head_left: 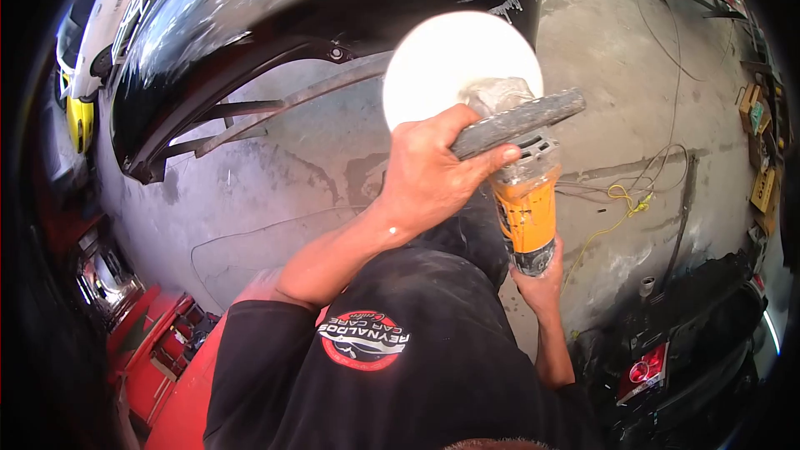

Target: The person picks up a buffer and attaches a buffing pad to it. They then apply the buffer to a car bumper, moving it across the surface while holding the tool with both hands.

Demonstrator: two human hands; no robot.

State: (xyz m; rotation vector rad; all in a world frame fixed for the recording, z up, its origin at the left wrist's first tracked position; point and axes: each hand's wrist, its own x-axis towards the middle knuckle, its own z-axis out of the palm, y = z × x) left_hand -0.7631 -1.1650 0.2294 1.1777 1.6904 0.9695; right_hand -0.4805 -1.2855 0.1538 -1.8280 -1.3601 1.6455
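A yellow-and-black rotary polisher with a large, bright white round pad is held in front of my body. My left hand wraps round its dark side handle, close behind the pad. Low on the tool, my right hand grips the rear end of the body, its fingers partly hidden. Beyond the pad lies a glossy black car body panel streaked with whitish residue. In this view the pad overlaps the panel's lower right part.
Metal stand bars show under the panel. A yellow cord and dark cables trail over the concrete floor at right. Boxes line the right side. A red cart stands lower left; a white car is upper left.
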